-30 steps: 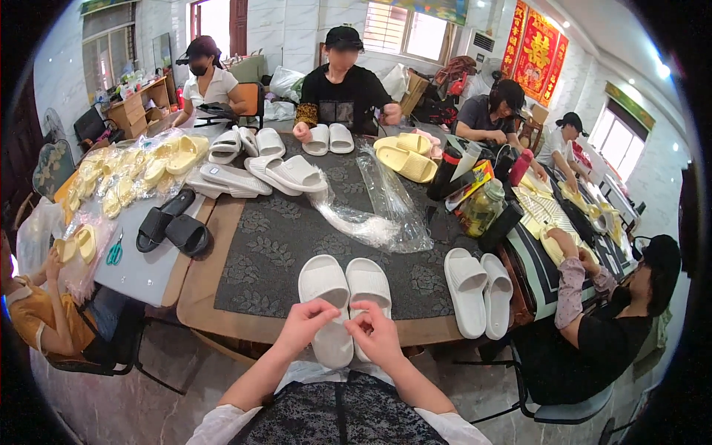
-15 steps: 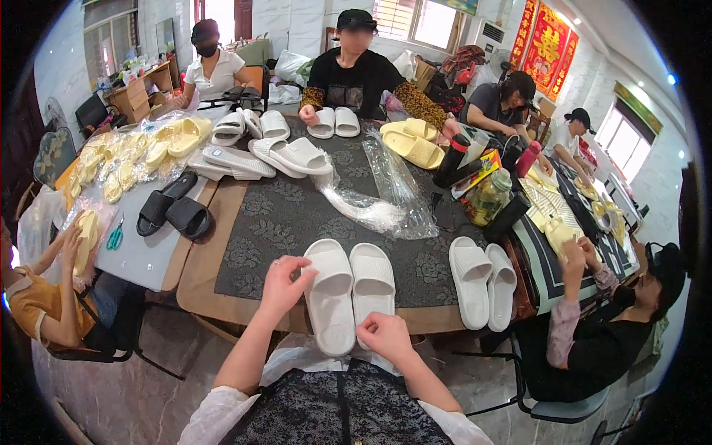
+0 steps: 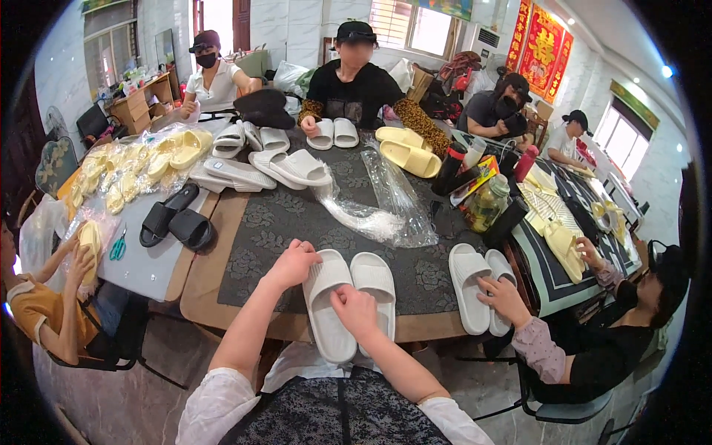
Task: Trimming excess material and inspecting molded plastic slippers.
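Evidently, on the table, the left pale slipper overhangs the near edge, so downward heel pressure could tip it; toe points toward the far side, long axis roughly front-to-back. Left hand, half-curled, touches the outer side of the strap; right hand, fingers bent, meets its opening; whether either grips, cannot tell.

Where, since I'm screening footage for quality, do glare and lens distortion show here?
In the head view, the upper window looks washed out and a ceiling light glares; in the head view, the clear plastic glints; in the head view, the brown table edge bows and the corners go black, yet the white slipper by the left hand looks fairly sharp.
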`<move>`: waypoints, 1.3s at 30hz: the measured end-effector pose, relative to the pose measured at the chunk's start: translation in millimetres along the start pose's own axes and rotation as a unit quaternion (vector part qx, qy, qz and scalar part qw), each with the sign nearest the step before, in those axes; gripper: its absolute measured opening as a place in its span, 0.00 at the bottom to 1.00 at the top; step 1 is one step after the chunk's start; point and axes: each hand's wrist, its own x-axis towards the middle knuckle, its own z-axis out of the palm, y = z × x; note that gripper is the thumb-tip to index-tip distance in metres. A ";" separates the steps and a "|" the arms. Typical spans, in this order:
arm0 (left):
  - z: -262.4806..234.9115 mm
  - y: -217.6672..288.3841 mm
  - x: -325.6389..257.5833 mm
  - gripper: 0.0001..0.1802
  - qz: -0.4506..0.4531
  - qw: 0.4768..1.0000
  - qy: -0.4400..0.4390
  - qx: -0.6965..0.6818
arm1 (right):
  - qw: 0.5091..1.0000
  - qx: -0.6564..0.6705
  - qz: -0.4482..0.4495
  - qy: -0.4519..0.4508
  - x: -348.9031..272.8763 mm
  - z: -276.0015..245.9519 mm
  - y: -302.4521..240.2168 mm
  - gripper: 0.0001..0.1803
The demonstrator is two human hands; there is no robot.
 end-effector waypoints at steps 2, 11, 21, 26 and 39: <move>-2.5 -2.5 0.6 0.14 0.005 0.998 -0.027 0.058 | 1.000 0.016 0.006 0.003 -1.0 -1.4 -0.1 0.11; -6.5 -11.0 -5.1 0.06 -0.016 0.999 0.034 0.031 | 0.999 0.034 0.011 0.006 -3.3 -2.9 0.6 0.10; 8.5 15.8 33.9 0.07 -0.187 0.771 0.303 -0.527 | 0.994 0.057 0.052 -0.074 -2.1 -14.8 -2.4 0.12; 32.4 53.9 58.9 0.06 -0.175 0.717 0.264 -0.621 | 0.983 0.092 0.075 -0.137 -10.9 -31.0 7.9 0.13; 71.6 63.9 48.9 0.09 -0.135 0.843 0.282 -0.438 | 0.816 0.515 0.153 -0.211 -51.1 -140.2 52.5 0.13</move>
